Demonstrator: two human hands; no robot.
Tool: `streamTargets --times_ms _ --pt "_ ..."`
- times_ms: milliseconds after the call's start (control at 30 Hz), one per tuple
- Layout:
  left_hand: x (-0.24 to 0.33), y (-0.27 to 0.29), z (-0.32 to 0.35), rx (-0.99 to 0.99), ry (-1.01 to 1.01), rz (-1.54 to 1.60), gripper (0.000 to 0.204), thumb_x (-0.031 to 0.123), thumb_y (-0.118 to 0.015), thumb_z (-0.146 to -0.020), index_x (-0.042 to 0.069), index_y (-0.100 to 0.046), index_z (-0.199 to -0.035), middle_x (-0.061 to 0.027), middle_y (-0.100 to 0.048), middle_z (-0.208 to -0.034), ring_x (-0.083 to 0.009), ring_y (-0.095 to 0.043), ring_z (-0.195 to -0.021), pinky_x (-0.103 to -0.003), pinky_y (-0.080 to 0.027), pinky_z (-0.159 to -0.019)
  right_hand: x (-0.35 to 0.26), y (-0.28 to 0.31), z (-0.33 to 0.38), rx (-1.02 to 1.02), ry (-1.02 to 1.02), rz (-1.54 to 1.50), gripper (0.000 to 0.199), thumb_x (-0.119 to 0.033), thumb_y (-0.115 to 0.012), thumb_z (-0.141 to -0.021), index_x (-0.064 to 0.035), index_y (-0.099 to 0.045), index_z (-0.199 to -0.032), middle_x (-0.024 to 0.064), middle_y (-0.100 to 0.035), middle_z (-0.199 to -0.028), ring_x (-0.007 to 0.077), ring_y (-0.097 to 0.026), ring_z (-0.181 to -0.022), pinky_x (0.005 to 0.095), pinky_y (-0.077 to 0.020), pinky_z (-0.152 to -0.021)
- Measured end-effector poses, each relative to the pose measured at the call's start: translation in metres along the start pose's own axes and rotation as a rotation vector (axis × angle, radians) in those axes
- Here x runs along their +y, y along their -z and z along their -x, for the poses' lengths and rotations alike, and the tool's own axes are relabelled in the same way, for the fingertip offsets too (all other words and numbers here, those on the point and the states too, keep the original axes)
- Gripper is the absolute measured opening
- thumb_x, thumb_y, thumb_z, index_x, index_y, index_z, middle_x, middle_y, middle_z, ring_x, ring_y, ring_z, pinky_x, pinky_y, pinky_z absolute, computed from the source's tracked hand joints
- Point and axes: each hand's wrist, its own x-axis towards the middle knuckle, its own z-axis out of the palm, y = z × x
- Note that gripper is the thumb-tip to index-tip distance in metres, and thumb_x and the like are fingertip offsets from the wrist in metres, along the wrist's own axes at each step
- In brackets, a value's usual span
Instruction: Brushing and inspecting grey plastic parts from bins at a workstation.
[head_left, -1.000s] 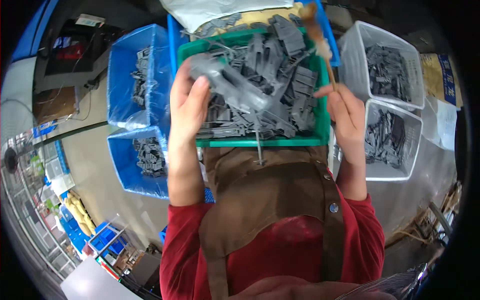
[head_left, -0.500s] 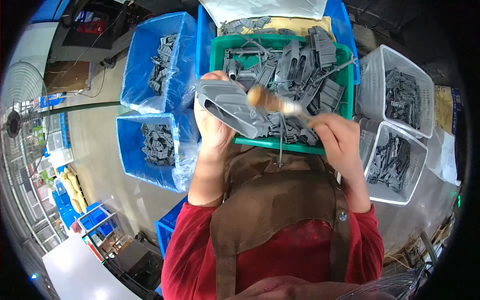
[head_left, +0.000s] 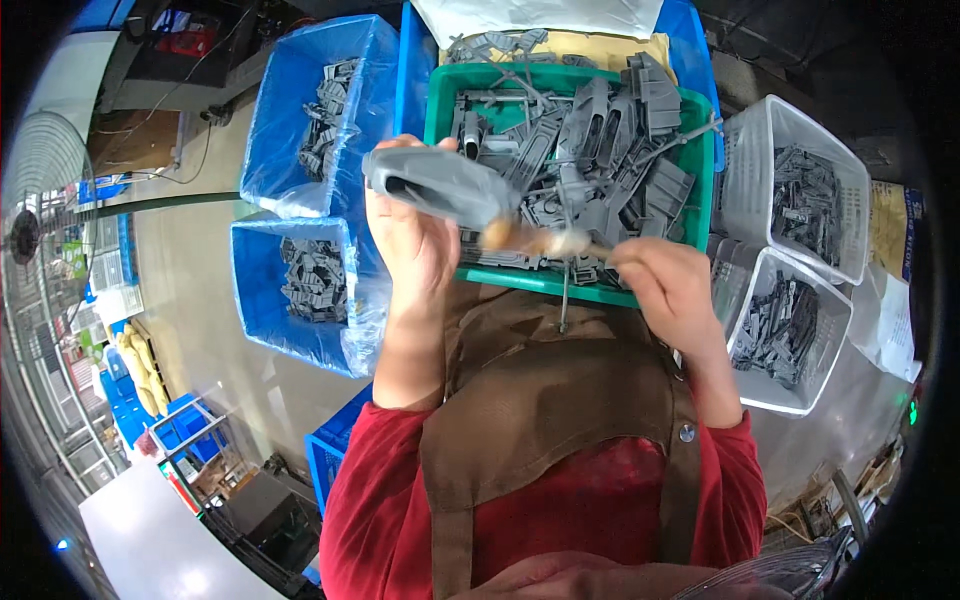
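My left hand point(head_left: 408, 245) is wrapped round a grey hollow plastic part point(head_left: 440, 188), its long opening facing me, held up over the left edge of a green tub point(head_left: 600, 291). In my right hand point(head_left: 668, 290) is the thin end of a wooden-handled tool point(head_left: 530, 240). The tool's rounded wooden end is smeared by motion and lies close to the grey part's lower right end; I cannot tell if they touch. Several grey moulded parts and thin sprues point(head_left: 662, 195) fill the tub beneath both hands.
Two blue bins point(head_left: 285, 110) point(head_left: 255, 290) lined with clear plastic stand at left, holding small grey parts. Two white baskets point(head_left: 752, 150) point(head_left: 785, 402) at right hold more. A thin sprue point(head_left: 564, 300) sticks over the tub's near rim. A fan point(head_left: 28, 235) stands far left.
The grey part has moved left and slightly up, turning more level in my left hand. The tool's wooden end has swung down and a little left.
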Motion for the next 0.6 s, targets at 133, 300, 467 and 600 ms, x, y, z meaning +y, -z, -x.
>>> streamTargets --times_ms 133,300,467,600 --pt "-0.001 -0.005 0.012 -0.01 0.081 0.02 0.039 0.022 -0.063 -0.086 0.004 -0.046 -0.116 -0.0108 -0.053 -0.114 -0.0292 -0.052 -0.11 -0.043 -0.039 -0.098 -0.001 0.004 0.001 0.04 -0.002 -0.022 0.008 -0.003 -0.057 -0.079 0.0014 -0.062 -0.082 0.0119 -0.061 -0.073 0.0269 -0.06 -0.062 0.0316 -0.0462 -0.058" --pt "-0.003 0.0 0.016 -0.004 -0.013 -0.112 0.034 0.018 -0.059 -0.089 -0.001 -0.047 -0.114 -0.0129 -0.055 -0.113 -0.0295 -0.052 -0.111 -0.043 -0.038 -0.098 0.004 0.012 -0.01 0.131 0.012 0.081 0.01 -0.004 -0.055 -0.081 0.0025 -0.062 -0.083 0.0129 -0.061 -0.072 0.0237 -0.058 -0.059 0.0303 -0.0446 -0.056" --pt "0.004 0.007 0.013 -0.011 -0.043 -0.08 0.031 0.016 -0.055 -0.09 -0.001 -0.047 -0.114 -0.0134 -0.056 -0.111 -0.0298 -0.052 -0.11 -0.042 -0.038 -0.098 -0.001 0.022 -0.014 0.267 -0.126 0.06 0.014 -0.007 -0.053 -0.085 0.0033 -0.062 -0.082 0.0099 -0.057 -0.066 0.0135 -0.048 -0.053 0.0257 -0.0385 -0.052" --pt "0.022 0.027 -0.022 0.158 -0.144 -0.505 0.022 0.01 -0.054 -0.088 0.002 -0.052 -0.109 -0.0105 -0.058 -0.104 -0.0186 -0.056 -0.095 -0.033 -0.043 -0.085 0.008 0.027 -0.005 0.249 -0.124 0.098 0.021 -0.013 -0.05 -0.088 0.0026 -0.062 -0.083 0.005 -0.052 -0.061 0.0097 -0.043 -0.052 0.0246 -0.0332 -0.049"
